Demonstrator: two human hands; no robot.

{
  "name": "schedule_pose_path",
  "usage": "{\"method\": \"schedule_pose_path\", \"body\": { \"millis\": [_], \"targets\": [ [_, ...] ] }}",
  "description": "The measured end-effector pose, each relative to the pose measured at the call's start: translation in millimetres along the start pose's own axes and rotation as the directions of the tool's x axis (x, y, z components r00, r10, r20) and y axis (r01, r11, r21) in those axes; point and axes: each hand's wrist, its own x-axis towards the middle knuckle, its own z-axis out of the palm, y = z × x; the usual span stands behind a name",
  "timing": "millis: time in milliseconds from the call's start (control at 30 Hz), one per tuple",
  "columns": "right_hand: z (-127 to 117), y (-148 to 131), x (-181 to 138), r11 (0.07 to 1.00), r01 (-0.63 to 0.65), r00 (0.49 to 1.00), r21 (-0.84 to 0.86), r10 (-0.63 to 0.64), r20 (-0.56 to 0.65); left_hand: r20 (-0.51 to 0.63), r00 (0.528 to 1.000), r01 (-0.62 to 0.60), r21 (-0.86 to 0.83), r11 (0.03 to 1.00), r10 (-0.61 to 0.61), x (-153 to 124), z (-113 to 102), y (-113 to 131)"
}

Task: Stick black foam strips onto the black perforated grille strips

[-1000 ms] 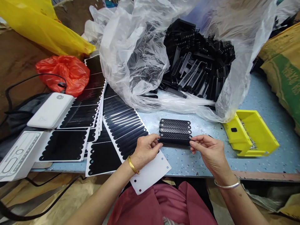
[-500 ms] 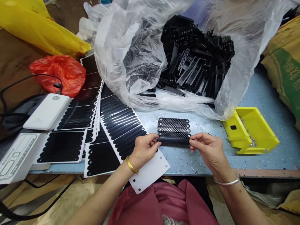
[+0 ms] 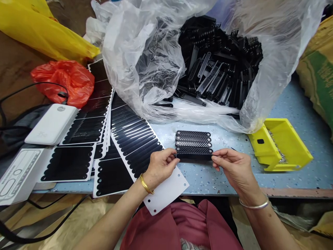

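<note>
In front of me on the table lies a row of several black mesh-patterned plastic bars [image 3: 193, 143], side by side, with small metal dots at their ends. Along the row's near edge runs a narrow smooth black strip [image 3: 194, 157]. My left hand [image 3: 161, 163] pinches its left end between thumb and forefinger. At the right end, my right hand [image 3: 231, 165] pinches it the same way. The fingertips cover both tips of the strip. Under my left hand is a white backing sheet [image 3: 169, 194], its near part bare with small holes, its far part carrying black strips.
Behind the bars, a clear plastic bag [image 3: 145, 69] opens onto a heap of black plastic parts [image 3: 221, 69]. A yellow bin [image 3: 293, 146] with small metal pieces stands right. Left are black-strip sheets [image 3: 70, 163], a white power bank [image 3: 52, 123], a white box [image 3: 19, 177] and a red bag [image 3: 65, 81].
My right hand has shifted slightly to the right. The strip between my hands now looks straighter and darker along the near edge. My left hand stays almost in place.
</note>
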Motion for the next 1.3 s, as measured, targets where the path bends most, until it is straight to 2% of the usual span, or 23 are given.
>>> {"method": "schedule_pose_path", "body": {
  "millis": [267,633,933,1300],
  "targets": [
    [2.1,-11.5,-6.9,0.992,0.058,0.998,0.11,-0.058,-0.006,0.01,1.0,-0.017,-0.012,1.0,0.017,-0.8,1.6,-2.8],
    [2.2,-0.9,-3.8,0.998,0.001,1.0,0.056,0.001,-0.024,-0.003,1.0,-0.025,0.012,1.0,0.025,-0.2,0.3,-0.4],
    [-0.8,6.6,-2.6,0.998,0.043,0.998,-0.052,-0.045,-0.035,-0.012,1.0,-0.024,0.027,0.999,0.024,-0.3,-0.1,0.2],
    [1.2,3.5,-1.6,0.998,0.045,0.998,-0.054,-0.047,-0.044,-0.01,1.0,-0.013,0.027,1.0,0.013,-1.3,0.0,-0.7]
  ]
}}
